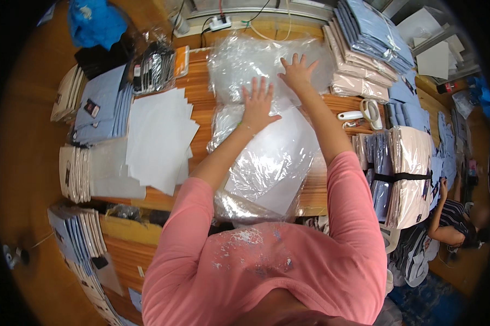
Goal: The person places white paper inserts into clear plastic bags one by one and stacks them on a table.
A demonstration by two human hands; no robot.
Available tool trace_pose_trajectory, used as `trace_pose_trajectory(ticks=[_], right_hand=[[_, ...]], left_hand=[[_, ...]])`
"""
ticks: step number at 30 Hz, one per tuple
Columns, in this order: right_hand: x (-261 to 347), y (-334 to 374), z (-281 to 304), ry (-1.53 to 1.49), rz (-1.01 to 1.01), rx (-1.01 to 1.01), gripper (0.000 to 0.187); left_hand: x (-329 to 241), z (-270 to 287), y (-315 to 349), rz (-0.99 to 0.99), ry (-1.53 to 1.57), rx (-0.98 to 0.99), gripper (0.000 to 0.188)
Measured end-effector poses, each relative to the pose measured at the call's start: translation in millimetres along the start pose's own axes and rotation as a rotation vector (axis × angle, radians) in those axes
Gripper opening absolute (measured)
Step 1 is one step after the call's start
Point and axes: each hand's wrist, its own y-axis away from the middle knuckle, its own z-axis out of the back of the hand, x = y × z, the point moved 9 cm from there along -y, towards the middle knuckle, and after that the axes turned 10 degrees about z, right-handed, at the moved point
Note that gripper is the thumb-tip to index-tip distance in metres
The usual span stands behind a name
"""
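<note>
My left hand lies with fingers spread on a pile of clear plastic bags in the middle of the table. Farther up and to the right, my right hand rests on the same pile, also with spread fingers. Neither hand grips anything. Below them, nearer my body, white paper shows under or inside shiny clear film; which of the two I cannot tell. The near end of the film hangs at the table's front edge. To the left lies a fanned stack of white sheets.
Folded blue shirts and beige ones in film stand at the left. Tall stacks of bagged shirts rise at the far right, with a strapped bundle nearer. A white tape dispenser lies between. Another person is at the right.
</note>
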Motion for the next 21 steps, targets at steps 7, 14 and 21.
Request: trace_pose_trajectory(ticks=[7, 14, 21], right_hand=[[-54, 11, -38, -0.129, 0.016, -0.052, 0.059], [-59, 13, -51, -0.172, 0.055, -0.1, 0.054], [-66, 16, -8, -0.273, -0.096, -0.366, 0.058]], left_hand=[[63, 14, -49, 0.035, -0.328, 0.197, 0.083], [123, -16, -76, 0.271, 0.088, 0.347, 0.088], [202, 13, -75, 0.577, 0.68, -0.149, 0.101]])
